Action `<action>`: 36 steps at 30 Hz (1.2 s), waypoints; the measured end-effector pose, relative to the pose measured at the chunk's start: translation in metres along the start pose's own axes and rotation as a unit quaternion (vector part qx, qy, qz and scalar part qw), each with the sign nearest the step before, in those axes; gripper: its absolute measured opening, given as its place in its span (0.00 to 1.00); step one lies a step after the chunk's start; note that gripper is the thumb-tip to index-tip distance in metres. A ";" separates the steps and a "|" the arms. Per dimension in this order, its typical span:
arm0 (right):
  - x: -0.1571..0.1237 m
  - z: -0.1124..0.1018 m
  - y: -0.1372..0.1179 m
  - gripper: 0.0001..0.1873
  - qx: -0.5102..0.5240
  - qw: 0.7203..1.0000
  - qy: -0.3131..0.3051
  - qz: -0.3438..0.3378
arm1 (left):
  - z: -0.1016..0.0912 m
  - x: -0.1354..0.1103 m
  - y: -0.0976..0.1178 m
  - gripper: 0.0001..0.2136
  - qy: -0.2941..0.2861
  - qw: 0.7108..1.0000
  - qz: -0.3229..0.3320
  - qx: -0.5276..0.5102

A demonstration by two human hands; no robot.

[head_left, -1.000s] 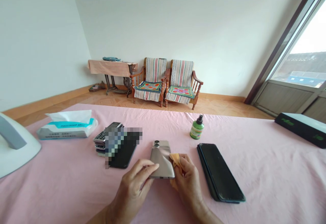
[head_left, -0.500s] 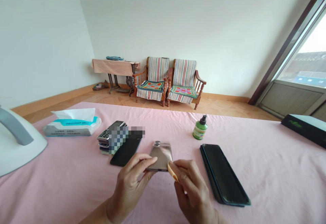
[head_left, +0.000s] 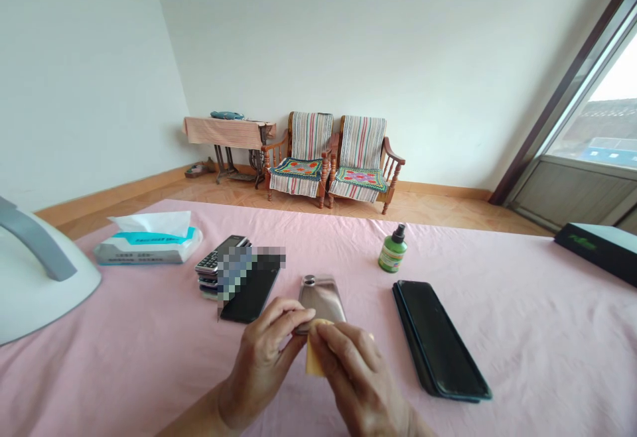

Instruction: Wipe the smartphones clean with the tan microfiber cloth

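A shiny smartphone [head_left: 322,293] lies back side up, its round camera bump at the far left corner. My left hand [head_left: 266,351] grips the phone's near left edge, thumb on the back and fingers beneath. A yellow cloth [head_left: 315,359] is pinched in my right hand [head_left: 355,374], pressed against the phone's near edge; part of the cloth is hidden under the fingers. Left of the phone, a black phone [head_left: 253,291] lies beside a stack of keypad phones [head_left: 223,261], partly blurred out. To the right are stacked black phones [head_left: 442,341].
On the pink-covered table [head_left: 164,357] stand a green spray bottle [head_left: 393,251], a tissue pack [head_left: 149,246], a white appliance with a grey handle [head_left: 44,291] at the left, and a black box [head_left: 594,251] at the right. Two wooden armchairs [head_left: 361,152] stand beyond the table.
My right hand has moved left with the cloth, from the phone's right corner to the middle of its near edge. More of the cloth shows. The view has shifted slightly.
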State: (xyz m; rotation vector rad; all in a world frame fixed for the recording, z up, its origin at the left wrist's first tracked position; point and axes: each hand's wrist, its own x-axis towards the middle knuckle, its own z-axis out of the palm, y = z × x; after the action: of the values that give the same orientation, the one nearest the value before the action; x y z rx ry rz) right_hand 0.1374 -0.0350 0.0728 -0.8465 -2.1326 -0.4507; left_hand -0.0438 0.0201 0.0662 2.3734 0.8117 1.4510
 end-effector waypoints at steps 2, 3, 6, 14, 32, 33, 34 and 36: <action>-0.006 -0.002 0.004 0.21 -0.004 1.000 0.001 0.022 | -0.001 0.001 -0.001 0.06 0.007 1.000 -0.005 0.010; -0.009 -0.002 0.005 0.21 -0.008 0.999 0.002 0.031 | -0.001 0.001 -0.001 0.06 0.012 1.000 -0.006 0.014; -0.008 -0.001 0.003 0.21 -0.011 1.000 0.001 0.023 | 0.000 0.000 -0.001 0.06 0.016 1.000 -0.007 0.007; 0.001 0.000 -0.001 0.20 0.009 1.000 -0.001 -0.005 | -0.001 0.001 0.000 0.05 0.021 1.000 0.000 0.005; -0.003 0.003 -0.006 0.21 0.015 1.000 -0.015 0.016 | 0.000 -0.001 0.002 0.07 0.018 1.000 -0.006 -0.004; 0.001 0.004 -0.008 0.21 0.018 1.000 -0.016 0.007 | 0.000 -0.001 0.002 0.07 0.018 1.000 -0.003 -0.004; 0.004 0.005 -0.010 0.20 0.019 1.000 -0.017 -0.003 | 0.001 -0.001 0.002 0.08 0.018 1.000 0.001 -0.002; 0.010 0.006 -0.012 0.21 0.017 1.000 -0.015 -0.017 | 0.001 -0.002 0.001 0.08 0.017 1.000 0.006 0.004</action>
State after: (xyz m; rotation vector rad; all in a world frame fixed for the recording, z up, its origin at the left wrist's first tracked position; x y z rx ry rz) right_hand 0.1210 -0.0364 0.0766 -0.8031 -2.1786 -0.4203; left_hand -0.0434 0.0180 0.0647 2.3688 0.8148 1.4994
